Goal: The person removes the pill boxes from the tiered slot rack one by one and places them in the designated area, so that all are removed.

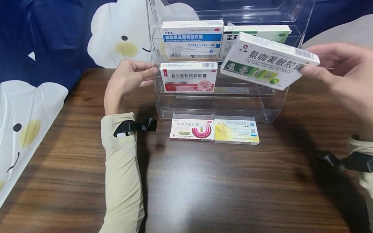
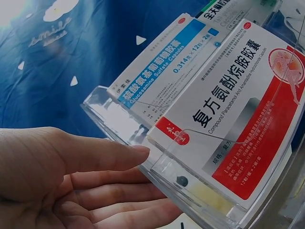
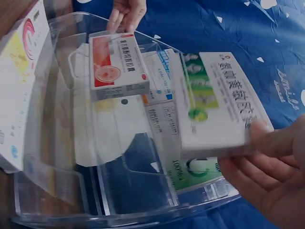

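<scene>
My right hand (image 1: 351,77) pinches a white and green medicine box (image 1: 265,62) by its right end, thumb on the printed front. The box is tilted in front of the clear plastic display rack (image 1: 239,109) and overlaps a green and white box (image 1: 277,32) on the upper tier. At the rack's left side, my left hand (image 2: 95,186) touches the edge with its thumb and fingers extended. Beside it, a red and white medicine box (image 1: 187,79) stands in the middle tier. Above that one is a blue and white box (image 1: 192,41).
On the wooden table (image 1: 184,192), a white and pink box (image 1: 192,129) and a yellow and white box (image 1: 236,131) lie side by side at the rack's foot. A dark blue cloth (image 1: 53,29) with white cloud faces hangs behind.
</scene>
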{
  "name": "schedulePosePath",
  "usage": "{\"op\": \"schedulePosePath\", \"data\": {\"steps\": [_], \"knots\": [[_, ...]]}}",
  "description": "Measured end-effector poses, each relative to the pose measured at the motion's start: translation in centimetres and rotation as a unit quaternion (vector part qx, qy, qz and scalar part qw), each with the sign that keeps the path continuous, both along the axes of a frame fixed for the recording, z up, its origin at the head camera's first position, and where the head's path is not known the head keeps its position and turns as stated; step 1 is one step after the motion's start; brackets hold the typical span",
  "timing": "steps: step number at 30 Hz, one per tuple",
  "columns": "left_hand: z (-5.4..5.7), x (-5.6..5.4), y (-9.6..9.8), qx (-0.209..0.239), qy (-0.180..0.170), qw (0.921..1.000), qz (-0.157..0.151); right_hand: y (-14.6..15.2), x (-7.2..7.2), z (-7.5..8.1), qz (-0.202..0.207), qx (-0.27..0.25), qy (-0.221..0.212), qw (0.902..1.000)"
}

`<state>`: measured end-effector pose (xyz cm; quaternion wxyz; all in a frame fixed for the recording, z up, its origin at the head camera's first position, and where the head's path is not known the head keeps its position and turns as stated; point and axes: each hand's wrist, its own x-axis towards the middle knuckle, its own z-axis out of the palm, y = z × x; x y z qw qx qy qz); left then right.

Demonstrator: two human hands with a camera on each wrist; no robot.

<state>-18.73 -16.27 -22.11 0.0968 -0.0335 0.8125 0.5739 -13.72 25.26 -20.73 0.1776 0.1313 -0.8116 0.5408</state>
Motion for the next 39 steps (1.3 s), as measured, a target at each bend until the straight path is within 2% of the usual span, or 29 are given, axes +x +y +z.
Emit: {"op": "schedulePosePath", "data": {"steps": [4, 8, 11, 15, 18, 20, 24, 27, 31, 37, 39], "knots": [[0.1, 0.0, 0.0, -0.002, 0.002, 1.0, -0.001, 0.6, 0.7, -0.8, 0.012, -0.043, -0.023, 0.9987], [0.1, 0.1, 0.0, 0.001, 0.0, 1.0, 0.002, 1.0, 1.1, -1.8, 0.033, -0.137, -0.03, 0.9896], [0.1, 0.0, -0.1, 0.008, 0.0, 1.0, 0.001, 1.2, 1.4, -2.5, 0.017, -0.113, -0.03, 0.993], [0.1, 0.1, -0.1, 0.011, 0.006, 0.9999, 0.001, 1.2, 1.8, -3.5, -0.005, -0.016, -0.045, 0.9989], [0.0, 0.1, -0.1, 0.014, 0.012, 0.9998, 0.0, 1.0, 2.2, -4.4, 0.012, 0.007, -0.058, 0.9982], [0.0, 0.1, -0.1, 0.017, 0.015, 0.9998, -0.001, 0.9, 2.5, -5.1, 0.023, 0.01, -0.071, 0.9972], [0.0, 0.1, 0.0, 0.015, 0.014, 0.9998, -0.003, 0.8, 2.8, -6.3, 0.06, -0.026, -0.105, 0.9923], [-0.1, 0.1, 0.0, 0.004, 0.012, 0.9999, -0.005, 0.8, 2.9, -7.1, 0.076, -0.017, -0.127, 0.9888], [-0.1, 0.1, -0.1, -0.007, 0.012, 0.9999, -0.005, 1.0, 3.2, -7.9, 0.083, 0.03, -0.14, 0.9862], [-0.1, 0.1, -0.1, 0.001, 0.01, 0.9999, -0.002, 1.4, 3.8, -8.8, 0.116, 0.024, -0.155, 0.9808], [-0.1, 0.1, -0.1, 0.002, 0.01, 0.9999, -0.003, 1.7, 3.8, -9.6, 0.133, 0.006, -0.174, 0.9757]]}}
